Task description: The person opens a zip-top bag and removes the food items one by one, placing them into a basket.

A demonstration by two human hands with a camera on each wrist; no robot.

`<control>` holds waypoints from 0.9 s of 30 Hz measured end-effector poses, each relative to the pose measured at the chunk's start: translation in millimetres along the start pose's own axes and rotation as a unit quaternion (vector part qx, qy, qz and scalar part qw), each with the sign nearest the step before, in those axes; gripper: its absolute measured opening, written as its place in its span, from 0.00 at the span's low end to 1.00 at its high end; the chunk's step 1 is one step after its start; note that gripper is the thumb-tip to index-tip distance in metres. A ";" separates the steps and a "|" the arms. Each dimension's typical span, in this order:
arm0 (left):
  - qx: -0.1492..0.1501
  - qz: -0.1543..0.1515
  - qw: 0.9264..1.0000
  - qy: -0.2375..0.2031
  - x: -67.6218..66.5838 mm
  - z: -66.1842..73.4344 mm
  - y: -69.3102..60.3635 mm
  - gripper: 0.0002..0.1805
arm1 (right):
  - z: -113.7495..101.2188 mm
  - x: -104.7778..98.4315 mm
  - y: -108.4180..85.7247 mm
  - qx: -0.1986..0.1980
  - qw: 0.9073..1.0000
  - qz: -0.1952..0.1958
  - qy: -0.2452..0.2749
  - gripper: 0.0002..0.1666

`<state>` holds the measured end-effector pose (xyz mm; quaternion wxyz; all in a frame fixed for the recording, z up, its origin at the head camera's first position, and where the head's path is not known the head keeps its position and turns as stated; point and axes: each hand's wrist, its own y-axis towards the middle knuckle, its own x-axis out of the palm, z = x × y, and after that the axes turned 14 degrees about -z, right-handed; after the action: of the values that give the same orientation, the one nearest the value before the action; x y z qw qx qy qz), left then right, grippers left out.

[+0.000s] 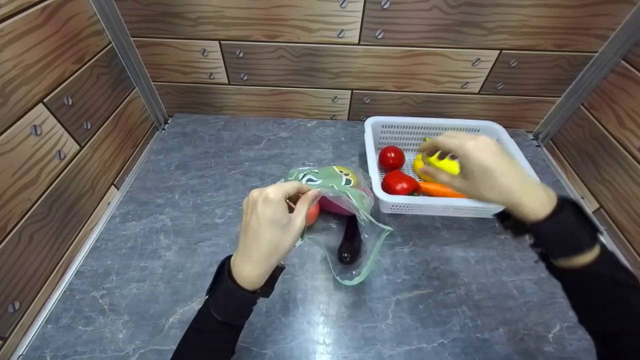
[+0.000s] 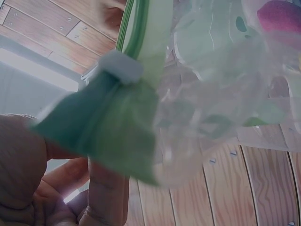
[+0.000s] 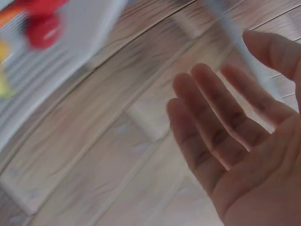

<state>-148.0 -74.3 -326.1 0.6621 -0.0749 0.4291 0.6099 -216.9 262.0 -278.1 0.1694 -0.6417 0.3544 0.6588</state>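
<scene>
My left hand [image 1: 272, 220] pinches the edge of a clear zip bag with green print [image 1: 320, 177] between thumb and forefinger. In the left wrist view the bag's green zip corner with a pale slider [image 2: 121, 67] rises by the fingers. Inside the bag lie an eggplant [image 1: 351, 242], a pinkish-purple item [image 1: 334, 205], something yellow and a red-orange round item [image 1: 312, 214], partly hidden by the hand. My right hand [image 1: 482, 170], blurred, hovers over the white basket [image 1: 372, 150] with fingers relaxed and nothing in them, as the right wrist view also shows.
The basket holds a tomato [image 1: 391, 158], a red pepper [image 1: 399, 183], a carrot [image 1: 440, 189] and yellow produce [image 1: 435, 166], partly behind the right hand. A grey marbled tabletop [image 1: 200, 165] lies beneath, with wood-patterned walls [image 1: 290, 65] on the back and sides.
</scene>
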 end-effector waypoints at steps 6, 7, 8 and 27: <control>0.000 0.000 1.000 -0.001 -0.5 0.3 -0.3 0.07 | -71.5 12.4 -0.3 -0.157 0.986 0.039 0.029 0.19; 0.000 0.000 1.000 -0.001 -0.4 0.1 -0.2 0.07 | -81.9 15.8 -0.4 -0.175 0.983 0.035 0.035 0.20; 0.000 0.001 1.000 -0.001 -0.4 -0.1 -0.2 0.07 | -91.6 19.7 -0.3 -0.188 0.981 0.028 0.042 0.20; -0.001 -0.003 1.000 -0.001 1.0 0.8 -0.3 0.07 | -128.8 107.8 39.6 -0.107 0.954 -0.241 -0.146 0.06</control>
<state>-147.4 -73.1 -326.3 0.6643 -0.0764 0.4273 0.6085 -163.1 121.5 -362.6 0.3030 -0.6194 0.0884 0.7188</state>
